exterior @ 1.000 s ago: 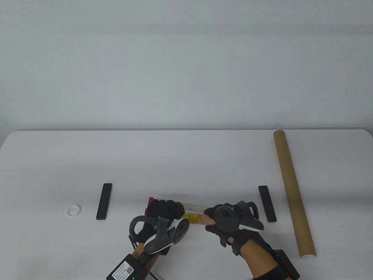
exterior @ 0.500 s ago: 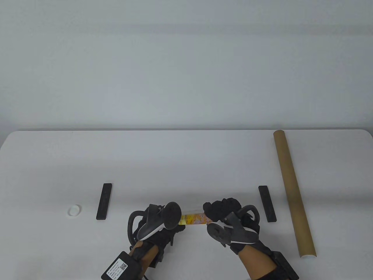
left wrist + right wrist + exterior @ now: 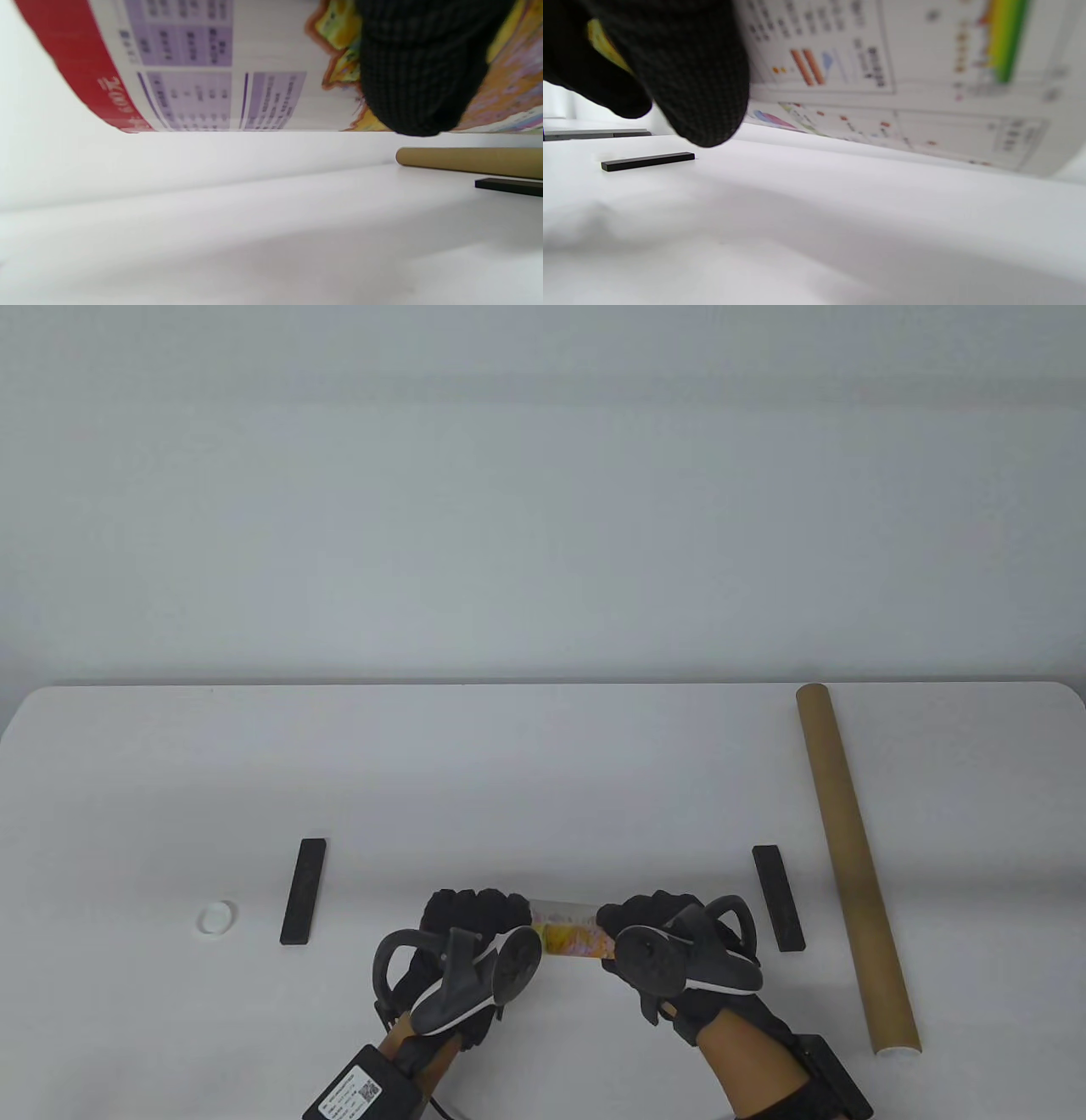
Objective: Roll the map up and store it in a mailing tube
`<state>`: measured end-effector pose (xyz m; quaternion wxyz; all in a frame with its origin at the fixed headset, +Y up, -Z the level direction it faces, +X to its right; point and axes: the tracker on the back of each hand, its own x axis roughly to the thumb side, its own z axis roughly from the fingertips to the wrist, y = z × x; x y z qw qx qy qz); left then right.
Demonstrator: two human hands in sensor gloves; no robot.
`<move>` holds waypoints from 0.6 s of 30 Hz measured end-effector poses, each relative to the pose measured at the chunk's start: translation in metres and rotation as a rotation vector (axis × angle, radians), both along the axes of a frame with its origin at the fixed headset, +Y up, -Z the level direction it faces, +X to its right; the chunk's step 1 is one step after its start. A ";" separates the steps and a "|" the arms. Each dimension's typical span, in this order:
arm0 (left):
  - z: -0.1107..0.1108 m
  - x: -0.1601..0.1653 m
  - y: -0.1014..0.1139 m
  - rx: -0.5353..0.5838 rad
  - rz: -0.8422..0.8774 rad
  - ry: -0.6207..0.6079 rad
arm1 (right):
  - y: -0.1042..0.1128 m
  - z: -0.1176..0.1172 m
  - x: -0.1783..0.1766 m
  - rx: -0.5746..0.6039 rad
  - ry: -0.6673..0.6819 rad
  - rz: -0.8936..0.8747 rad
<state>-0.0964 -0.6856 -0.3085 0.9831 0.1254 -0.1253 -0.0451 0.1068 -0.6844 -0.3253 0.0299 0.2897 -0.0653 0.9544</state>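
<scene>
The rolled map lies crosswise near the table's front edge, held just above the table. My left hand grips its left end and my right hand grips its right end. Only a short yellow and orange stretch shows between them. In the left wrist view the map fills the top, with a red edge and a gloved finger over it. In the right wrist view the map shows printed charts. The brown mailing tube lies lengthwise at the right; its near end shows white.
Two black bars lie on the table, one at the left and one at the right, between my right hand and the tube. A small white cap lies at the far left. The white table stretches behind.
Both hands have turned on the map over the last second, their trackers swinging up and back down. The red left end seen a second ago is now covered by my left hand.
</scene>
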 end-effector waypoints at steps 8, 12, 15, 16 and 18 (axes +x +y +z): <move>-0.006 -0.001 0.001 -0.117 0.011 0.010 | -0.002 0.003 -0.003 0.076 0.001 0.045; -0.014 -0.007 -0.003 -0.294 0.081 0.037 | -0.001 0.007 -0.007 0.164 -0.001 0.099; -0.018 -0.011 -0.006 -0.391 0.133 0.035 | -0.001 0.009 -0.009 0.193 0.004 0.130; -0.018 -0.011 -0.007 -0.393 0.130 0.031 | -0.001 0.008 -0.010 0.174 0.007 0.128; -0.016 -0.010 -0.007 -0.362 0.119 0.026 | -0.002 0.007 -0.009 0.138 0.009 0.114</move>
